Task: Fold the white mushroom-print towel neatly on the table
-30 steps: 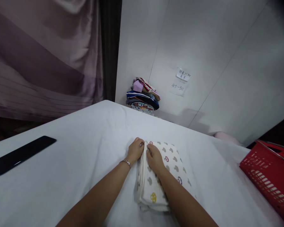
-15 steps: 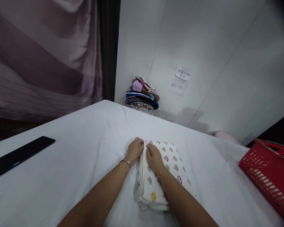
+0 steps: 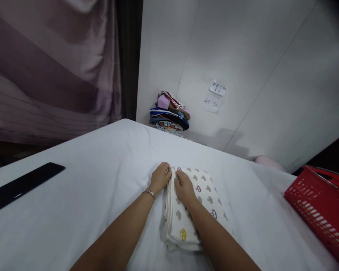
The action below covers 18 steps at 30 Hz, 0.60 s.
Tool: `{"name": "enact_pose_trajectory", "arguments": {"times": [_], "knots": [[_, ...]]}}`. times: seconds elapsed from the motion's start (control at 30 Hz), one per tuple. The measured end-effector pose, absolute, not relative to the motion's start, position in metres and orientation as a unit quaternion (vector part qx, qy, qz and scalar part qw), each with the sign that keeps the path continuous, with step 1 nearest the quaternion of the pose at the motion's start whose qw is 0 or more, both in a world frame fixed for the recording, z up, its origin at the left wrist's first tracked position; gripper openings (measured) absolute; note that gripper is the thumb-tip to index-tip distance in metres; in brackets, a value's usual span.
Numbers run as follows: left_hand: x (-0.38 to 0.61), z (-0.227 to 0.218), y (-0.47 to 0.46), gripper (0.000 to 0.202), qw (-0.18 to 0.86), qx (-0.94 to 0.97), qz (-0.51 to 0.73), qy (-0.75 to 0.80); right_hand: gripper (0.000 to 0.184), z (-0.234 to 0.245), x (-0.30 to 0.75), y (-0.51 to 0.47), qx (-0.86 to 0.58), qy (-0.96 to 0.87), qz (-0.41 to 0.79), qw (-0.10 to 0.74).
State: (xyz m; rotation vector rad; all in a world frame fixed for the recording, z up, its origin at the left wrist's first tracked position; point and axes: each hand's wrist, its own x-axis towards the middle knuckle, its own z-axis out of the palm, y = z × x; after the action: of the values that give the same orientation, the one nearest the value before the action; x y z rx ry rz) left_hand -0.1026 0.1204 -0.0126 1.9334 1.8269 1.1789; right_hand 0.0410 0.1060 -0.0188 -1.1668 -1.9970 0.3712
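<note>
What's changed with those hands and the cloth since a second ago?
Almost nothing: the view has drifted slightly, but nothing was visibly taken up or let go. The left hand is still at the left edge of the folded cloth, the right hand still on top. The red basket stayed put too.

Homelike room: mauve curtain (image 3: 59, 67), folded clothes stack (image 3: 169, 116).

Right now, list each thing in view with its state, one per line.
Patterned cloth: folded into layers, lying flat.
Left hand: fingers curled at the cloth's far left corner.
Right hand: on the cloth, fingers bent.
White sheet: spread out, lightly creased.
Black slab: lying flat.
Clothes pile: stacked.
Red basket: contents unclear.
Paper notes: written on.
Curtain: hanging in folds.
</note>
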Motion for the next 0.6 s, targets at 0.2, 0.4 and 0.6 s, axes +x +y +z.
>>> {"name": "enact_pose_trajectory", "arguments": {"times": [0.2, 0.4, 0.6], "knots": [[-0.103, -0.021, 0.127, 0.014, 0.188, 0.631, 0.429, 0.619, 0.036, -0.022, 0.041, 0.107, -0.460, -0.789, 0.146, 0.380], [-0.104, -0.024, 0.130, 0.035, 0.182, 0.657, 0.438, 0.585, 0.036, -0.022, 0.042, 0.108, -0.458, -0.795, 0.138, 0.374], [-0.106, -0.023, 0.130, 0.030, 0.199, 0.673, 0.436, 0.563, 0.036, -0.022, 0.042, 0.108, -0.455, -0.798, 0.132, 0.373]]}}
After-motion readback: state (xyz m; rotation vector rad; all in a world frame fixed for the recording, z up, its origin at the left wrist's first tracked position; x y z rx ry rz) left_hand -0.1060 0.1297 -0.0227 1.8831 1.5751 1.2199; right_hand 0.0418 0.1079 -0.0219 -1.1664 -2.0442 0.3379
